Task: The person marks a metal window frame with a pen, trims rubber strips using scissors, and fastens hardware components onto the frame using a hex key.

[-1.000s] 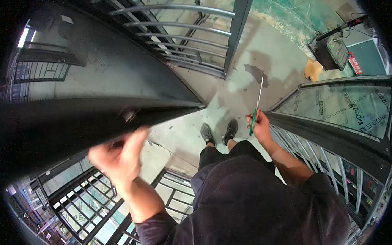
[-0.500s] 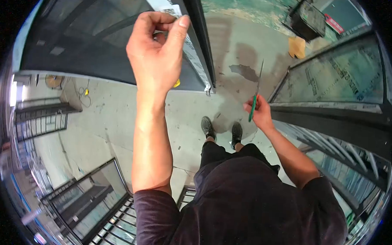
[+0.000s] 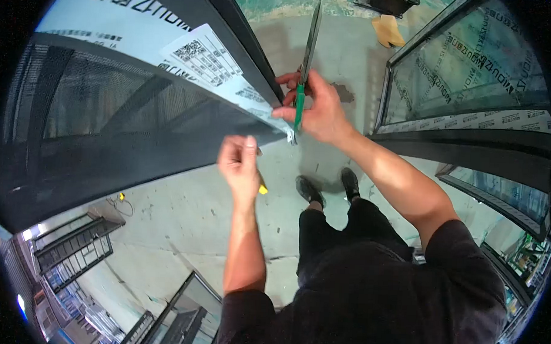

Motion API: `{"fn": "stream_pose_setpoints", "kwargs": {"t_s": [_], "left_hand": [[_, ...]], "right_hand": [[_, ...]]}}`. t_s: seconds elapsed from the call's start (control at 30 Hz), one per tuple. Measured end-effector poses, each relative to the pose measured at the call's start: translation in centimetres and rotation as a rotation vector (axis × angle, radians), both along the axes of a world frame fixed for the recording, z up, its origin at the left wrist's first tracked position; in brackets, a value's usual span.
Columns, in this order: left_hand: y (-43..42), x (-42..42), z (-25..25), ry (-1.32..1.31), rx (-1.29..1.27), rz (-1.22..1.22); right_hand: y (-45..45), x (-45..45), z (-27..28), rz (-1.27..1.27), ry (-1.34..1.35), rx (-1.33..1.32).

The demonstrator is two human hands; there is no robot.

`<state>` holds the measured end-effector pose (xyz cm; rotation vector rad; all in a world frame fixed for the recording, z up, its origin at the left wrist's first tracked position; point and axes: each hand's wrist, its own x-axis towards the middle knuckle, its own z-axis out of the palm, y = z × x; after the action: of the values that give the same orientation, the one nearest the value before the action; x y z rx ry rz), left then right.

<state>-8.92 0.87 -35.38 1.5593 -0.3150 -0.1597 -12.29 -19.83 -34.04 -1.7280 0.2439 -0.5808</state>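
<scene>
On the dark panel [image 3: 150, 113], the printed film [image 3: 132, 30] is seen up-left of the curled fingers of the left hand [image 3: 239, 164], whose grip cannot be told, while the green-handled tool [image 3: 300, 103], gripped by the right hand [image 3: 326, 116], has been raised beside the film's lower end, bringing it within both hands' reach.

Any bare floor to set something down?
Yes: specked grey concrete floor left of the left forearm, bordered in view by the dark mesh panel above and black metal frames below. Crowded: that panel's corner between the left hand and right hand, which holds a green-handled, metal-bladed tool.
</scene>
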Motion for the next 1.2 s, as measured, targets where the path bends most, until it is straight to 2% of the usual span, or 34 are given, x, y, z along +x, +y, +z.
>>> {"fn": "stream_pose_setpoints", "kwargs": {"t_s": [0.03, 0.07, 0.1, 0.17, 0.23, 0.27, 0.33, 0.37, 0.4, 0.47, 0.5, 0.57, 0.6, 0.63, 0.67, 0.7, 0.73, 0.77, 0.83, 0.87, 0.9, 0.97, 1.0, 1.07, 1.1, 1.13, 1.17, 1.2], "left_hand": [[1.0, 0.0, -6.7, 0.303, 0.071, 0.005], [1.2, -0.7, -11.2, 0.774, 0.022, 0.031], [1.6, -1.1, -18.4, 1.086, -0.046, 0.059], [1.7, -2.3, -29.6, 1.432, -0.204, 0.125], [-0.2, -3.6, -37.6, 1.490, -0.197, 0.186], [-1.1, -3.8, -40.1, 1.575, -0.325, 0.180], [-3.2, -3.7, -42.7, 1.751, -0.556, 0.189], [-4.5, -3.9, -44.6, 1.752, -0.622, 0.200], [-5.6, -4.3, -46.9, 1.756, -0.817, 0.225], [-6.9, -5.6, -50.0, 1.679, -1.254, 0.233], [-7.0, -5.9, -51.2, 1.668, -1.285, 0.264], [-7.0, -6.8, -52.6, 1.563, -1.545, 0.102], [-7.0, -6.9, -51.3, 1.530, -1.432, 0.190], [-6.9, -7.2, -51.3, 1.523, -1.441, 0.214], [-6.8, -6.9, -51.4, 1.425, -1.402, 0.343], [-6.8, -6.6, -51.3, 1.329, -1.362, 0.466], [-6.3, -5.8, -46.9, 1.217, -1.171, 0.672], [-5.8, -5.8, -45.3, 1.216, -1.177, 0.688], [-5.2, -5.5, -44.6, 1.013, -0.786, 0.680], [-4.9, -5.5, -44.3, 0.879, -0.670, 0.638], [-5.1, -5.6, -44.4, 0.882, -0.671, 0.642], [-5.9, -5.7, -45.0, 0.613, -0.542, 0.736], [-5.8, -5.6, -44.0, 0.605, -0.459, 0.758], [-4.9, -5.6, -43.1, 0.584, -0.254, 0.755], [-5.1, -5.5, -43.2, 0.536, -0.207, 0.777], [-5.3, -5.2, -43.5, 0.476, -0.165, 0.801], [-5.1, -5.4, -44.3, 0.586, -0.230, 0.768], [-5.4, -5.3, -44.2, 0.598, -0.234, 0.766]], "right_hand": [[0.0, 0.2, -0.3, -0.006, -0.013, -0.015], [0.0, 0.1, -0.6, 0.009, 0.020, 0.069], [-0.1, 0.2, -0.8, 0.032, 0.048, 0.145], [-0.1, 0.2, -0.8, 0.035, -0.015, 0.108], [-0.3, 0.2, 0.2, 0.075, 0.017, 0.140], [-0.3, 0.2, 0.1, 0.067, -0.003, 0.137], [-0.7, 0.1, 0.0, 0.120, 0.057, 0.097], [-0.4, 0.1, 0.6, 0.075, 0.060, 0.132], [-1.7, -0.2, -0.8, -0.001, 0.045, -0.112], [-1.9, -0.3, -1.0, -0.005, -0.072, -0.146], [-2.6, -0.1, -1.6, 0.008, -0.109, -0.205], [-2.8, 0.0, -1.9, 0.014, -0.188, -0.186], [-2.9, 0.0, -1.7, 0.025, -0.182, -0.196], [-2.7, 0.1, -1.8, 0.017, -0.211, -0.168], [-4.8, -0.6, -2.8, 0.136, -0.155, -0.215], [-4.5, -0.5, -2.6, 0.100, -0.159, -0.252], [-4.3, -0.5, -2.3, 0.090, -0.126, -0.313], [-4.8, -0.8, -2.4, 0.049, -0.077, -0.359], [-4.4, -0.5, -2.6, 0.089, -0.150, -0.300], [-4.4, -0.8, -2.3, 0.097, -0.158, -0.381], [-4.9, -0.8, -2.5, 0.122, -0.179, -0.375], [-5.8, -0.8, -2.6, 0.198, -0.166, -0.323], [-5.9, -0.8, -2.5, 0.199, -0.151, -0.326], [-6.4, -1.2, -2.0, 0.020, -0.074, -0.904], [-5.4, -0.4, -1.3, -0.024, -0.079, -0.987], [-5.5, -0.2, -1.5, -0.018, -0.127, -0.931], [-5.5, -0.1, -1.6, -0.015, -0.181, -0.873], [-4.1, 0.3, -1.7, 0.004, -0.237, -0.479]]}}
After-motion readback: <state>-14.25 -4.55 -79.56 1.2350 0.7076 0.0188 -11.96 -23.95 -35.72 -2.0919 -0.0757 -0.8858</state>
